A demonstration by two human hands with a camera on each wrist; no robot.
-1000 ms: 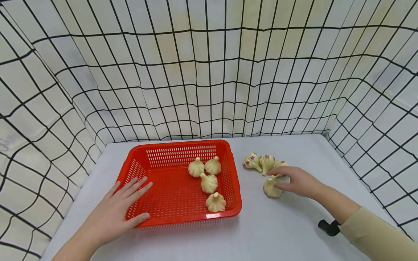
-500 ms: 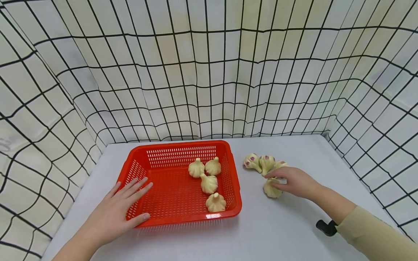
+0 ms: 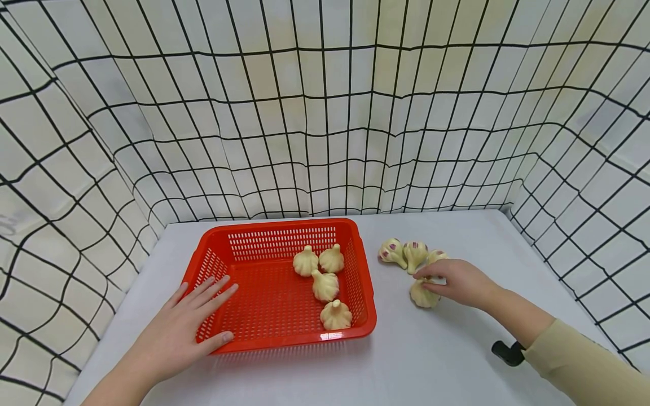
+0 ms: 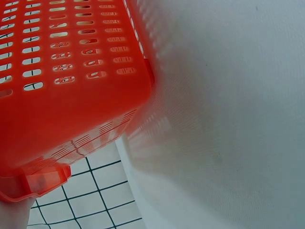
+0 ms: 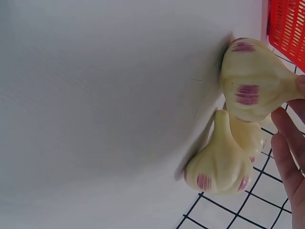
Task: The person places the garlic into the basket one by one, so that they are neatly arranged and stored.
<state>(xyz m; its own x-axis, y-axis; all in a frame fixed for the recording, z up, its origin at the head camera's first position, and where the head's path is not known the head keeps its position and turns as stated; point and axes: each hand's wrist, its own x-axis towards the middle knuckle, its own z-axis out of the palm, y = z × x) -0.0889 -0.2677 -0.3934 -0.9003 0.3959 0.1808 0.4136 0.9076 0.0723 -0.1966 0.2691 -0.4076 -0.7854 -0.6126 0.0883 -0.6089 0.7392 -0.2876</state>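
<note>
The left hand (image 3: 175, 330) lies spread, fingers straight, over the left rim of a red basket (image 3: 284, 342). Four pale garlic bulbs sit in the basket's right half, one of them a front bulb (image 3: 336, 316). To the right of the basket, the right hand (image 3: 459, 283) pinches the neck of a garlic bulb (image 3: 424, 295) that stands on the table. The right wrist view shows this purple-streaked bulb (image 5: 252, 81) with the right hand's fingers (image 5: 288, 143) at its neck. Just behind are more bulbs, a left one (image 3: 391, 251) and a middle one (image 3: 415, 255), plus one partly hidden by the hand.
A white table (image 3: 406, 361) bears everything. Black netting over white sheeting (image 3: 325, 141) rises at the back and both sides. A small black object (image 3: 508, 353) is at the right wrist, by the sleeve. In the left wrist view the basket's wall (image 4: 71, 105) fills the upper left.
The right hand has shifted slightly, its thumb and fingers now closer around the bulb's neck. The left hand, basket and bulbs look unmoved.
</note>
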